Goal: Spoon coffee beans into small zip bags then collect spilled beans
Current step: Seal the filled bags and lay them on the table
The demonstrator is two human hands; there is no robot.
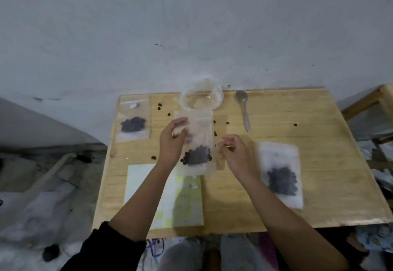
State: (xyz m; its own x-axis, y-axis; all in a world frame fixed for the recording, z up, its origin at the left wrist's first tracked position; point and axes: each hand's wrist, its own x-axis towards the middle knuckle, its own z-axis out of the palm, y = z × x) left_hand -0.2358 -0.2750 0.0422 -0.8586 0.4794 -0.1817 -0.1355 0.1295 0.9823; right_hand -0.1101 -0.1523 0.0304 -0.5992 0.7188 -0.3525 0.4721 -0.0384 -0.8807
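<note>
My left hand [173, 141] holds a small clear zip bag [201, 126] upright above the wooden table [276, 143], thumb and fingers pinching its upper left edge. Dark coffee beans [197, 156] sit in the bag's bottom. My right hand [232, 153] hovers just right of the bag with its fingers curled. Blur hides whether it pinches anything. A filled bag [133, 122] lies at the table's far left and another filled bag [280, 175] at the right. A metal spoon [244, 109] lies at the back. Several spilled beans [159, 106] dot the tabletop.
A crumpled clear plastic bag [202, 95] stands open at the table's back edge against the grey wall. A white and green printed sheet [165, 196] lies near the front edge. A wooden frame [365, 100] stands to the right, with clutter on the floor at left.
</note>
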